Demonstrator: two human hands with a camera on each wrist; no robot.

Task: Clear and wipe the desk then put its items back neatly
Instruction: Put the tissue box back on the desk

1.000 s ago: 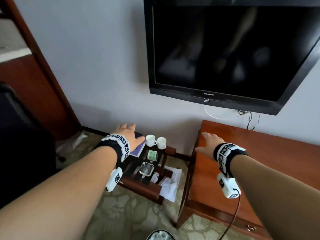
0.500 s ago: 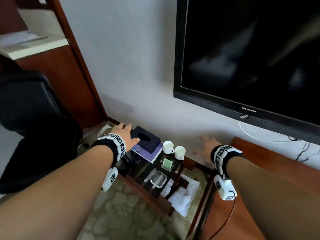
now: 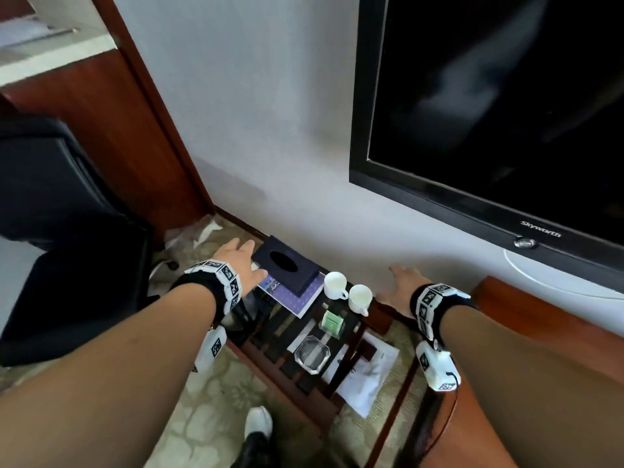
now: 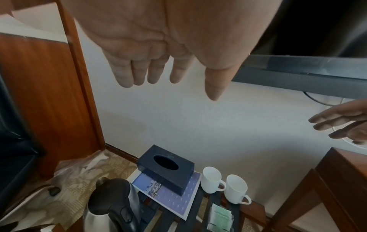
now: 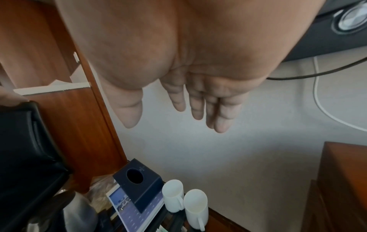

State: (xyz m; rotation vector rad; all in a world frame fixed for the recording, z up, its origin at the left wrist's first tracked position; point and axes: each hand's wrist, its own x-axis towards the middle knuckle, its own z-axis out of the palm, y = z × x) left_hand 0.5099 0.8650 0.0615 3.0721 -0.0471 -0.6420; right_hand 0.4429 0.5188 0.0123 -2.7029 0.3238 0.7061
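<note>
"Skyworth" lettering marks the glossy black television [image 3: 506,113] on the right wall. Left hand [image 3: 236,265] and right hand [image 3: 401,288] hover flat, fingers straight, holding nothing, over a slatted dark wooden table [image 3: 304,376]. On it sit a matte navy rectangular tissue box [image 3: 285,265] with an oval slot and two round white cups [image 3: 347,292].

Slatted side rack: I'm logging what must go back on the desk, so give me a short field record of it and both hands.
tissue box: dark, lying on purple booklet
cups: two white, side by side, upright
kettle: steel, black handle, at rack's left end
ashtray: clear glass
left hand: open, above tissue box's left end
right hand: open, holds nothing
desk: wood, right of rack
</note>
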